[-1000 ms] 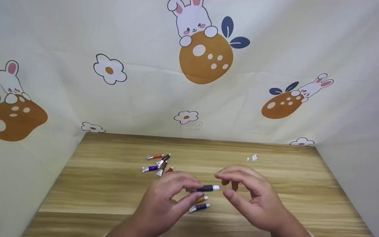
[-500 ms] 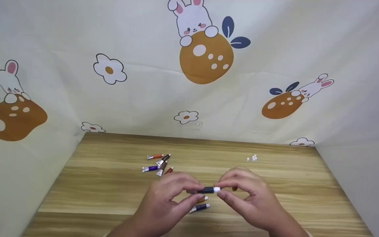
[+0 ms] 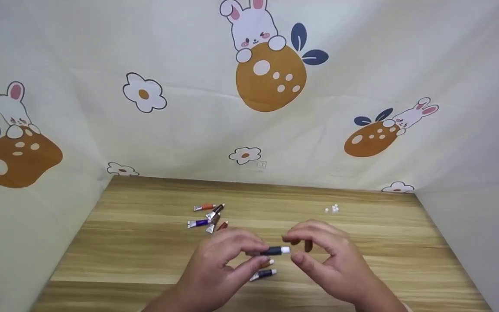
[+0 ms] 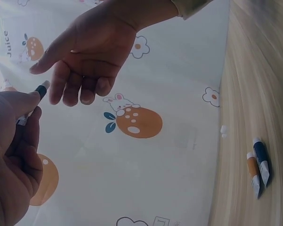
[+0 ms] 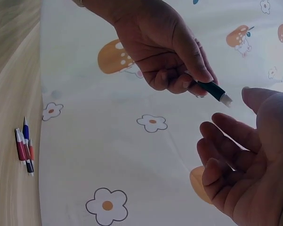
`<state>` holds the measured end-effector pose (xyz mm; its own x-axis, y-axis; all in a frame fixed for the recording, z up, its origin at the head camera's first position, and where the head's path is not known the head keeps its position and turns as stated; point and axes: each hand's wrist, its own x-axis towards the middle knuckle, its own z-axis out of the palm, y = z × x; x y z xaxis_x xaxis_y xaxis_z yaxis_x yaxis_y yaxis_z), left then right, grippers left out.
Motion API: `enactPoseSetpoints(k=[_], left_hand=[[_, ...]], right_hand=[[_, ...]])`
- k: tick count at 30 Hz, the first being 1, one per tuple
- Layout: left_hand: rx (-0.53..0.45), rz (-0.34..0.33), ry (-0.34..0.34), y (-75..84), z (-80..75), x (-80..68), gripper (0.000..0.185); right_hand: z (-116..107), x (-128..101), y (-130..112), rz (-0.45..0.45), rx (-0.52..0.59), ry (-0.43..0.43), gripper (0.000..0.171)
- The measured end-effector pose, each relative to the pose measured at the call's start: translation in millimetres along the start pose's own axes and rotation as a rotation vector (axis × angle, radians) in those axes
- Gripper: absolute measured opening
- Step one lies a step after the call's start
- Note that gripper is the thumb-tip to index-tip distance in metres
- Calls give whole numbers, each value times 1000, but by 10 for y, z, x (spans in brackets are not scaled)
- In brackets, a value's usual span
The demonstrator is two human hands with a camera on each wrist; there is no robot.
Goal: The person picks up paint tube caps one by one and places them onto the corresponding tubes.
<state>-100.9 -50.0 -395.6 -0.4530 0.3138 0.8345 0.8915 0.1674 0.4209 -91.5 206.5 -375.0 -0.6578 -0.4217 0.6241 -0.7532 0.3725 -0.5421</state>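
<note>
My left hand (image 3: pixel 221 264) pinches a small dark paint tube (image 3: pixel 274 251) between thumb and fingers, its white cap (image 3: pixel 285 250) pointing right. In the right wrist view the tube (image 5: pixel 211 89) looks dark green, and the cap is on its end. My right hand (image 3: pixel 334 264) is just right of the cap, thumb and fingers parted with nothing between them. Below the held tube, an ochre tube (image 3: pixel 268 263) and a dark blue tube (image 3: pixel 264 274) lie on the table, partly covered by my left hand in the head view.
Beyond my left hand lies a group of paint tubes, among them an orange one (image 3: pixel 204 207), a purple one (image 3: pixel 198 223) and a red one (image 3: pixel 222 225). Several small white pieces (image 3: pixel 334 208) sit at the back right of the wooden table (image 3: pixel 145 251). Printed cloth (image 3: pixel 180 130) walls the table's back and sides.
Half a second ago my right thumb and fingers were at the white cap; now they have parted and drawn slightly right. My left hand keeps holding the tube in nearly the same place.
</note>
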Motion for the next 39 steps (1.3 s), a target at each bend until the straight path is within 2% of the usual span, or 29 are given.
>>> enactPoseSetpoints(k=[3,6,9,18,25,36,39], left_hand=[[4,15,9,-8,-2,-1,25],[2,16,21,-15,1,-3,25],[5,10,28,-13,-2,-9,24],[-3,12,33,-11,19,-3,26],[-20,2,6,-16,33,-33,24],[-44,10,-13,-44,38,-46,23],[-37,-12,-18,-41,37,-44,21]], right_hand=[[0,16,23,-120,39,15,40],[7,45,52,-275,76,27,36],[19,73,63,-361,79,38,28],[47,61,73,-333,19,65,27],[81,44,69,-282,-60,81,23],[75,51,40,-244,-170,42,20],[69,54,45,-234,-179,31,20]])
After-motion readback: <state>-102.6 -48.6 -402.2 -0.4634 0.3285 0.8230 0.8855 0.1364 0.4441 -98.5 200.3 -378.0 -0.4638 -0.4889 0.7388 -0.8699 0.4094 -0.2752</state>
